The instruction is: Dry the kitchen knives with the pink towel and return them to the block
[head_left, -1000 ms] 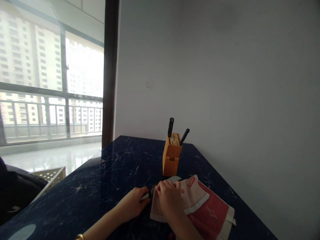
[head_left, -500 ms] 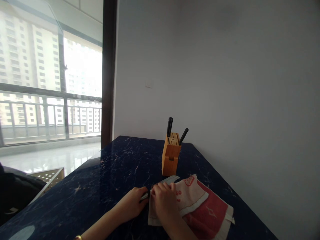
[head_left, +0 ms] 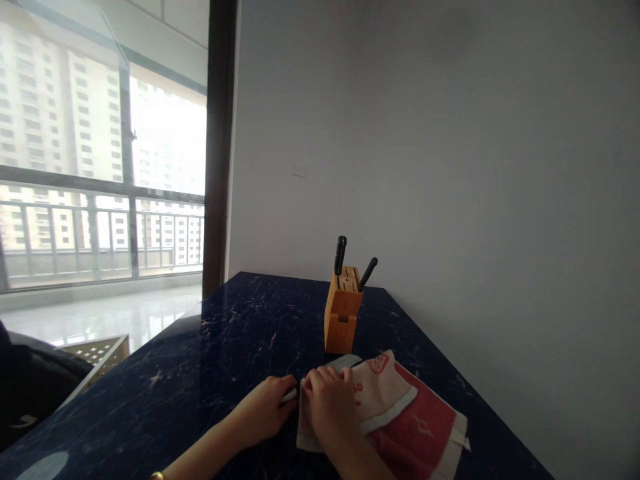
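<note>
My left hand (head_left: 273, 403) is closed round the handle end of a knife, with a pale metallic bit showing between the fingers. Past my right hand, the knife's grey blade (head_left: 346, 362) sticks out flat and low over the tabletop. Much of the knife is hidden by my fingers and the cloth. My right hand (head_left: 330, 403) grips the edge of a red and cream towel (head_left: 423, 427) against the knife. The rest of the towel spreads to the right across the table.
Just beyond the hands stands a wooden knife block (head_left: 343, 323) with two black-handled knives (head_left: 341, 255) in it. The dark blue marbled table (head_left: 240, 333) meets a grey wall on the right. A perforated chair or crate (head_left: 107, 360) and a black item (head_left: 35, 387) are at lower left.
The visible blade beyond my right hand has shifted slightly and shows a little less. Both hands keep nearly the same place and hold.
</note>
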The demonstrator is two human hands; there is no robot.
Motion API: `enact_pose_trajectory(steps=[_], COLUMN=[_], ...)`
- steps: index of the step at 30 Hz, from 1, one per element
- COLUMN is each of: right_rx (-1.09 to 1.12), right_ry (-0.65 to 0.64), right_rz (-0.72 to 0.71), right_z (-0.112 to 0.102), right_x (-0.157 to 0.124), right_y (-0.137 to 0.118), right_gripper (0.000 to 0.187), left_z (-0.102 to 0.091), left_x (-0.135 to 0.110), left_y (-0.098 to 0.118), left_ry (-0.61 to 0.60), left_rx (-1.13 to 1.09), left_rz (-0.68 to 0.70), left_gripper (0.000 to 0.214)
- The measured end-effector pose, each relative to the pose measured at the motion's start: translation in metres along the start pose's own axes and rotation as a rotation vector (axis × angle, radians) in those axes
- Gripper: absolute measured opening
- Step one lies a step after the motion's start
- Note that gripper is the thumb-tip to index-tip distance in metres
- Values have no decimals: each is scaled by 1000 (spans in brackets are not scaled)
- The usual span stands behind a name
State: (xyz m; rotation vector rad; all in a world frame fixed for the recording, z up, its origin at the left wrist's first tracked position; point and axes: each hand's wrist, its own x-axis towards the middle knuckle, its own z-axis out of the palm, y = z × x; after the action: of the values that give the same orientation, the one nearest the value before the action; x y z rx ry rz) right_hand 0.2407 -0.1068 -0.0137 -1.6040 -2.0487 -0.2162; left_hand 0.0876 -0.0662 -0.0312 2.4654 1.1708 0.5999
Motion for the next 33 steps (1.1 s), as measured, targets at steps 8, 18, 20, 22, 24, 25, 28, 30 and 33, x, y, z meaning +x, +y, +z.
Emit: enact_pose_trajectory(steps=[8,18,20,22,24,25,28,30,33], right_rx=[10,12,22,36,54,65,112,139,173], right_ry=[-19,-44,-46,-29,-1,15,58,64,51], right_rz=[-14,34,38,41,43,44,32,7,-36], right_z=[1,-3,-4,-4,-3,-2,1,0,-4], right_x=[-5,-4,-4,-5,-6,-6,-7,-8,-10], right_y=[2,3,2,1,2,2,2,1,-4], right_gripper=[20,12,10,9,8,8,9,9,14], left_z=[-6,-42,-48,-50,-48,-46,-37,-31,-22], left_x=[-2,-15,-13,-10,-4,-2,4,5,4], left_y=[6,-9,-16,-23,-27,-27,-20,-13,-4], left_ry=[-11,6,61,121,179,204,287,324,315], left_rx=[2,85,47,-86,-314,-448,-833,-1049,-1254], left_rz=[-2,42,20,-22,-88,-131,-245,-269,-301], left_gripper=[16,20,24,29,35,39,45,44,42])
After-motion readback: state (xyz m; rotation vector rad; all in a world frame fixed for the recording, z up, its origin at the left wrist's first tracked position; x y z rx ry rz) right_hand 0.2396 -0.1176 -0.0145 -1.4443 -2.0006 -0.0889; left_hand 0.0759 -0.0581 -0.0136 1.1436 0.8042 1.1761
